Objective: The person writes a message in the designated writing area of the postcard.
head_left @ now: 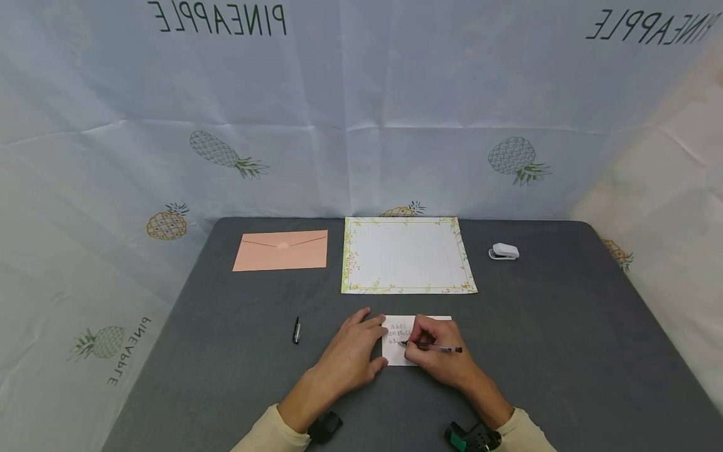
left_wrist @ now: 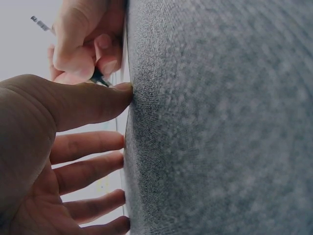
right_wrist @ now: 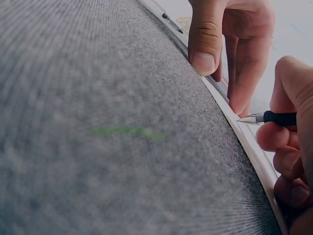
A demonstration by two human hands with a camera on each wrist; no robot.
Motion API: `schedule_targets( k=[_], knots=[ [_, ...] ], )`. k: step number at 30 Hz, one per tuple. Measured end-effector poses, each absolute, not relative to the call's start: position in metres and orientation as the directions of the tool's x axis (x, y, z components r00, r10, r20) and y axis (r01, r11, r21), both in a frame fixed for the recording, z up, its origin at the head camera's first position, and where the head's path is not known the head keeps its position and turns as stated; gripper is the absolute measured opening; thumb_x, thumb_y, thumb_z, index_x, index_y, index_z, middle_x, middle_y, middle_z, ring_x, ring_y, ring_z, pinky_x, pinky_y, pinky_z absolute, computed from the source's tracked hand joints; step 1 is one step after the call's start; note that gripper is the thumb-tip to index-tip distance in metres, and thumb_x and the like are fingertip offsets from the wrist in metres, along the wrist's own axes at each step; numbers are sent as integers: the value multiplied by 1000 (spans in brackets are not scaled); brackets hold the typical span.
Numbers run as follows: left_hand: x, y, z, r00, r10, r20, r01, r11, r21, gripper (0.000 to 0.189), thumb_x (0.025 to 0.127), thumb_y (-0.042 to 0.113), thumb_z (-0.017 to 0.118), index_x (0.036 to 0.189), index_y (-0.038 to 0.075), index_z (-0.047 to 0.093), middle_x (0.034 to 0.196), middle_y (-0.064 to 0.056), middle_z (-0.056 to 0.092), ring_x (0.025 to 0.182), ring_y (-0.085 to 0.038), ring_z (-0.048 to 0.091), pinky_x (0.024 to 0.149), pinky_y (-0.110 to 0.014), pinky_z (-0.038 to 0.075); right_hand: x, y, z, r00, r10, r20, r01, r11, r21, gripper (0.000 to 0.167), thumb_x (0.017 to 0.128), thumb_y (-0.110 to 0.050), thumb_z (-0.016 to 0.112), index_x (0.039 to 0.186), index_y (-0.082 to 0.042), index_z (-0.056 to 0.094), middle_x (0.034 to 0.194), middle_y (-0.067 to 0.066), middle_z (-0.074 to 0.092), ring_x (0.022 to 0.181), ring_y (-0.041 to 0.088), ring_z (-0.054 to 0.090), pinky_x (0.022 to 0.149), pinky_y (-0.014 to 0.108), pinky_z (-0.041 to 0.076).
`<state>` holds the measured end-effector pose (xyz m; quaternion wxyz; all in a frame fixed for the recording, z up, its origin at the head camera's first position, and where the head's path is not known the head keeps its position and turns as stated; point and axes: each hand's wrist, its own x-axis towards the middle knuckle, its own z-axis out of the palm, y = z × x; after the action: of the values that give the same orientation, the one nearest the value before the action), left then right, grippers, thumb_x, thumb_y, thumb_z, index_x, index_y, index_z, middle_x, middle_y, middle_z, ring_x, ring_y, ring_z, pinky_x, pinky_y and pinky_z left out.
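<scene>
A small white sheet of paper [head_left: 396, 356] lies near the front middle of the table, with a few lines of handwriting at its upper left. My right hand [head_left: 442, 355] pinches a dark pen [head_left: 435, 347], its tip on the paper at the end of the lowest line; in the right wrist view the pen's metal tip [right_wrist: 248, 119] meets the sheet. With fingers spread and fairly straight, my left hand [head_left: 351, 351] rests at the paper's left edge, fingertips and thumb touching it. The right part of the sheet is hidden under my right hand.
A black pen cap [head_left: 296, 330] lies left of my left hand. Behind are a peach envelope [head_left: 282, 252], a large floral-bordered sheet [head_left: 408, 256] and a white stapler [head_left: 504, 252]. The dark grey table [head_left: 542, 351] backs onto a pineapple-print curtain [head_left: 361, 94].
</scene>
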<state>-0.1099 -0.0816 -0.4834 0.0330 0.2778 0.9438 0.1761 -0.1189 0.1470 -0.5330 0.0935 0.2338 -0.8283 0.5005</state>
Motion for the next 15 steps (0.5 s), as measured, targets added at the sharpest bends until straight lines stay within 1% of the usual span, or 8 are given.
schedule_targets(
  k=[4,8,12,15],
  knots=[
    [-110,-82,-484,-842,537,41,516,783,348,48,89,26,93,131,7,78,150,-10,70,149,-39,56,126,-55,47,-119,147,-535,-871,-287,398,-485,386,-785,38,76,8,76,77,-28,63,60,-15,56,52,-5,40,50,9,29],
    [-110,-81,-484,-843,537,43,517,784,343,49,89,27,93,131,7,79,150,-9,70,149,-39,56,126,-55,47,-119,148,-534,-872,-262,413,-487,381,-786,38,75,9,76,76,-27,63,61,-13,57,52,-4,41,48,12,31],
    [-110,-81,-483,-845,533,41,513,787,343,49,88,26,94,130,7,79,149,-9,70,149,-39,56,126,-55,46,-120,150,-532,-872,-232,430,-489,393,-779,41,74,9,78,76,-29,63,62,-15,57,53,-4,42,48,12,33],
    [-109,-81,-483,-846,532,38,511,787,346,49,88,26,94,131,7,79,149,-9,70,149,-39,56,126,-55,46,-121,151,-531,-869,-244,431,-495,399,-772,41,74,8,78,77,-31,63,62,-16,57,54,-4,42,49,11,32]
  ],
)
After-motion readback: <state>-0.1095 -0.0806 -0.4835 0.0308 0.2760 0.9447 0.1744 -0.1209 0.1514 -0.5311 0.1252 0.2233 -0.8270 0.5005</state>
